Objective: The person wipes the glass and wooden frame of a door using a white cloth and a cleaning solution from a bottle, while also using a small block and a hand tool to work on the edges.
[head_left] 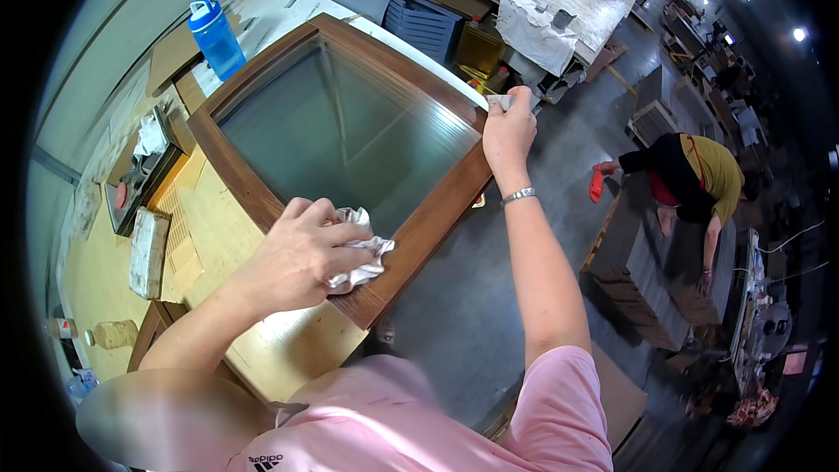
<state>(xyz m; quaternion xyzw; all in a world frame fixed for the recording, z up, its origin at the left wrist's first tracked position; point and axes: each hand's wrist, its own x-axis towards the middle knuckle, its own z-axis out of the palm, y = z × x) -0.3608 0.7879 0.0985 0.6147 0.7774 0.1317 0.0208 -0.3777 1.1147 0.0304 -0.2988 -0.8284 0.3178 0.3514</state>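
Observation:
A brown wooden cabinet door with a glass pane lies flat on the workbench, its right side along the bench edge. Over its near corner, my left hand grips a crumpled white cloth or paper wad, which rests against the wood and hides part of the frame. My right hand is at the far right corner of the door, fingers closed on a small pale flat piece, perhaps a folded pad; its kind is unclear.
A blue water bottle stands beyond the door. Left on the bench lie a dark-edged tray and a whitish block. Across the grey floor, a person in a yellow top bends over stacked panels.

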